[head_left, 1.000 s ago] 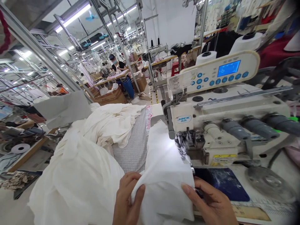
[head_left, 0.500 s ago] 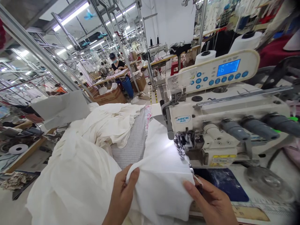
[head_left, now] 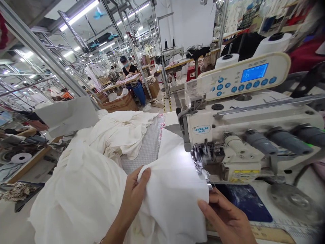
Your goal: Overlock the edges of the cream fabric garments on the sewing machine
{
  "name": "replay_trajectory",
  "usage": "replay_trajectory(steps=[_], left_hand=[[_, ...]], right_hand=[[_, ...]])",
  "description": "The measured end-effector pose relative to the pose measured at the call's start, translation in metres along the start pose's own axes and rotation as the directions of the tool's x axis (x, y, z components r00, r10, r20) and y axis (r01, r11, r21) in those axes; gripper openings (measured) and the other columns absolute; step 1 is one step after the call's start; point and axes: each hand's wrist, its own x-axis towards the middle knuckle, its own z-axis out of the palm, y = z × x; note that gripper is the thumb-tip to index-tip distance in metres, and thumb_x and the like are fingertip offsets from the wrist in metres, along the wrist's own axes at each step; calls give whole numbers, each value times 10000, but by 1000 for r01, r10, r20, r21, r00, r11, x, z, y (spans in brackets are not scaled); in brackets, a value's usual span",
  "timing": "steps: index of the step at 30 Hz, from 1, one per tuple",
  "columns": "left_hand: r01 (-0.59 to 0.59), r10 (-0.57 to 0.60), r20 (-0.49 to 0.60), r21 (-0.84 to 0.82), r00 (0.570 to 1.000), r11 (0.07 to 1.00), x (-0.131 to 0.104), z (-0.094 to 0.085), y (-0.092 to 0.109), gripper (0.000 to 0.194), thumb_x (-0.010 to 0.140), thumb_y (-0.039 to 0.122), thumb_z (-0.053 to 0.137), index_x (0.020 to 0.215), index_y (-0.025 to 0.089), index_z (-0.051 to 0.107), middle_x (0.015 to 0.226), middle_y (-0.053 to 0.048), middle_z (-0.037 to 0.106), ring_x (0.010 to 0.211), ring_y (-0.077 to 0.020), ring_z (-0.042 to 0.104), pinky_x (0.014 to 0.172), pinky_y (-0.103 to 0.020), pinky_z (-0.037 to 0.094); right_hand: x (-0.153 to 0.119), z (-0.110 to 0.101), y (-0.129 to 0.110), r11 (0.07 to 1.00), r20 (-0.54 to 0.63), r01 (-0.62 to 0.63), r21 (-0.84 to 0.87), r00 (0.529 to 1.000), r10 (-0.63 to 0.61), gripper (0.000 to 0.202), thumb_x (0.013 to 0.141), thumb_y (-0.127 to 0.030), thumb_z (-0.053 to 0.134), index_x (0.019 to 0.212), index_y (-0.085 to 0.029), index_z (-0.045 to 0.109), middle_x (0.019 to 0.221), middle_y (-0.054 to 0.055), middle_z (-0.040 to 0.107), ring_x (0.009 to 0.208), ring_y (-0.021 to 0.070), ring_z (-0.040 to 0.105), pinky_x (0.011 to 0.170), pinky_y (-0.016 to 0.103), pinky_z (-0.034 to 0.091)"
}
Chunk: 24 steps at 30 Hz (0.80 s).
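White fabric (head_left: 175, 189) lies at the needle area of a cream sewing machine (head_left: 203, 130), its right edge running beneath the lit presser foot. My left hand (head_left: 137, 189) pinches a fold of this cloth between thumb and fingers, left of the machine head. Below the needle area, my right hand (head_left: 225, 213) grips the cloth's right edge, thumb on top and the other fingers partly hidden behind it. A large heap of white cloth (head_left: 81, 189) spreads over the left side, beside and under my left forearm.
A control panel (head_left: 243, 79) with a blue screen tops the machine, near thread cones (head_left: 227, 61). A dark blue pad (head_left: 250, 203) lies right of my right hand. Farther back, a masked person (head_left: 129, 67) sits at a table.
The white fabric has shifted slightly up toward the needle area. My left hand has moved up a little with its fold. The loose thread by my right fingers no longer shows clearly.
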Motion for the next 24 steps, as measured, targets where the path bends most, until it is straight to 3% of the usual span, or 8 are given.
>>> replay_trajectory(steps=[3,5,7,9,11,14,17,24], left_hand=[[-54,58,-33,104,998,993,11,5,1,415,899,539,477,776,157,585,675,-4,560,634,-142,521,600,-238,457],[-188,249,-178,303,952,934,10,12,-2,344,919,477,467,932,158,595,844,-50,615,783,-185,582,703,-288,492],[-312,535,-277,570,798,760,0,21,-12,349,908,403,506,1145,148,536,1100,-126,591,1038,-250,566,869,-386,483],[-339,697,-196,764,690,550,-18,30,-30,534,864,429,578,1285,130,444,1280,-191,494,1215,-315,467,968,-485,430],[-337,699,-57,847,713,412,-37,35,-52,668,810,499,638,1319,120,428,1348,-221,437,1263,-360,414,980,-543,411],[-396,662,64,842,747,366,-55,31,-79,376,851,333,623,1191,189,550,1367,-174,438,1299,-355,394,991,-557,408],[-470,647,20,704,762,532,-59,18,-84,178,891,146,502,1008,227,609,1308,-113,492,1286,-279,442,998,-469,435],[-303,377,-215,309,901,901,-65,-1,-50,237,927,364,482,829,185,601,1069,-99,609,954,-209,600,811,-283,489]], right_hand=[[-1,2,-3,997,-5,-74,17,997,74,248,743,-442,737,653,-213,704,771,37,666,754,194,629,647,212,511],[-3,3,-4,991,-18,-129,41,991,130,268,728,-474,744,667,-214,717,747,39,698,723,193,629,603,205,509],[-5,3,-4,979,-19,-184,83,982,186,272,719,-486,753,692,-216,731,714,34,711,696,187,632,586,199,510],[-5,2,-3,963,1,-237,131,971,238,268,717,-486,760,736,-220,741,700,26,715,663,178,634,581,197,517],[-4,-1,-2,949,38,-271,163,962,269,282,727,-501,750,787,-225,745,724,26,724,642,176,640,581,209,532],[-2,-5,-1,955,86,-258,149,965,247,313,752,-528,719,805,-221,745,741,38,719,665,190,652,605,232,549],[-3,-6,-2,963,63,-233,139,972,226,280,739,-491,746,747,-211,737,690,22,670,676,175,627,614,209,524],[-15,4,-1,960,29,-153,236,988,150,257,677,-393,812,582,-205,665,688,2,651,669,144,572,624,193,476]])
